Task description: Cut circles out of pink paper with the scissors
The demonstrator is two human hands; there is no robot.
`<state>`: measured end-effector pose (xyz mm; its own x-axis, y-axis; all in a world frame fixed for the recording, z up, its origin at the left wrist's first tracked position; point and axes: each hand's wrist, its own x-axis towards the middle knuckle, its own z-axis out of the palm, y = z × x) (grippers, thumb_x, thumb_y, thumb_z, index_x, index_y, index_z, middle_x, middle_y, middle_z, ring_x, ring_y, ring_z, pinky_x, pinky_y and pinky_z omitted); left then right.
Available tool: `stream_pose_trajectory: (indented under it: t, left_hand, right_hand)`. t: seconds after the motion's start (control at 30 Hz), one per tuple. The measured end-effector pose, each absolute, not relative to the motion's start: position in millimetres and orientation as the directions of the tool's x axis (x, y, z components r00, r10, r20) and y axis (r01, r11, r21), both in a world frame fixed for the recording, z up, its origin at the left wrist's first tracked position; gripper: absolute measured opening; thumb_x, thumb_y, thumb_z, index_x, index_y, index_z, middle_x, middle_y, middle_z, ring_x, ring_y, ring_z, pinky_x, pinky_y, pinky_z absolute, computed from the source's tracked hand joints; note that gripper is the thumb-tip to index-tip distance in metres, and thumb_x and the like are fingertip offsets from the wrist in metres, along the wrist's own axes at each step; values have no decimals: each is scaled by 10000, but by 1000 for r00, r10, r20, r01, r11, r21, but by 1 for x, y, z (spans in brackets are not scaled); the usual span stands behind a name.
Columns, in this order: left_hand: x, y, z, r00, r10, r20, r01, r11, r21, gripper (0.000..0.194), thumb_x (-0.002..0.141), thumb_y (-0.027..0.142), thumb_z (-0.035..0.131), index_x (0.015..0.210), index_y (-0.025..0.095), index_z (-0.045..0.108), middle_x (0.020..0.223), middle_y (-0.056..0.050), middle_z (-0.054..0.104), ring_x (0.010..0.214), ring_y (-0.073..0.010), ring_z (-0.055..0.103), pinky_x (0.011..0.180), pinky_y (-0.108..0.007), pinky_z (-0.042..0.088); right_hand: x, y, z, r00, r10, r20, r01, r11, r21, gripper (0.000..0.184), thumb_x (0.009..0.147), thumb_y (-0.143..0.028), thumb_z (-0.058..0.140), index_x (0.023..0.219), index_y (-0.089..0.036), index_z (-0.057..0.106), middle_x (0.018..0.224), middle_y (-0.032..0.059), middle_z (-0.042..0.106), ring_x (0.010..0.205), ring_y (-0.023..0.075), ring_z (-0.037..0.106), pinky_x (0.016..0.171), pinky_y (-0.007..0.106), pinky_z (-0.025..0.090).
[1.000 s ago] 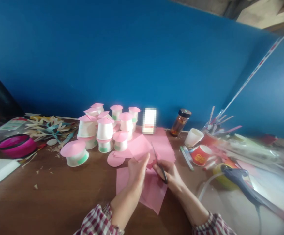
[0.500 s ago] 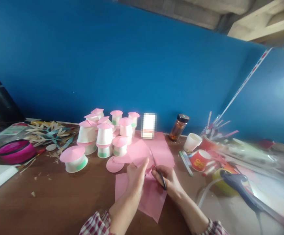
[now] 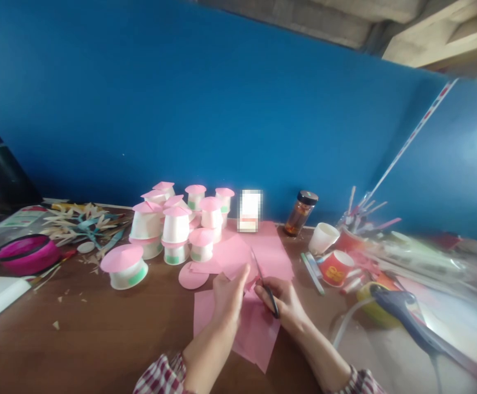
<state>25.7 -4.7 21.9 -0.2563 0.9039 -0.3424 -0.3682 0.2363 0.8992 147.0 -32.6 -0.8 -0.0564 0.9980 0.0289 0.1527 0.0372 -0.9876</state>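
My right hand is closed round the black handles of a pair of scissors, whose blades point away from me along a piece of pink paper. That paper is pinched in my left hand, thumb on top; its fingers are mostly hidden underneath. More pink sheets lie on the table below my hands, and others are spread behind them. A pink paper disc rests left of my left hand. Beyond it stand several white cups with pink paper tops, some stacked.
At the right are a brown jar, a white paper cup, a red cup and a glue gun with its cord. A magenta bowl and wood scraps lie left. A blue wall rises behind.
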Motion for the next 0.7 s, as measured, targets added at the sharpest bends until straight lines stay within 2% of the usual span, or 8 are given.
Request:
stream_pose_trajectory:
  t: [0.2, 0.4, 0.7]
  left_hand:
    - [25, -4, 19, -223, 919, -326, -340, 240, 909, 229, 620, 328, 733, 642, 138, 606, 420, 13, 509, 432, -159, 528, 446, -272, 446]
    - [26, -3, 16, -208, 923, -325, -356, 238, 904, 230, 617, 323, 732, 655, 130, 613, 453, 4, 536, 408, -138, 498, 387, -243, 387]
    - [27, -5, 17, -145, 942, -303, -344, 239, 908, 255, 628, 302, 719, 509, 142, 559, 387, 37, 452, 368, -91, 422, 370, -211, 339]
  right_hand:
    - [147, -32, 0, -56, 998, 22, 138, 30, -990, 281, 731, -368, 700, 630, -154, 547, 513, -58, 396, 453, 73, 333, 389, 181, 278]
    - [148, -34, 0, -61, 998, 8, 140, 16, -990, 267, 746, -385, 690, 679, -148, 587, 521, -55, 416, 453, 78, 357, 398, 187, 293]
    - [145, -33, 3, -60, 998, -12, 86, -7, -996, 310, 738, -437, 683, 736, -133, 621, 492, -64, 416, 405, 72, 356, 378, 195, 306]
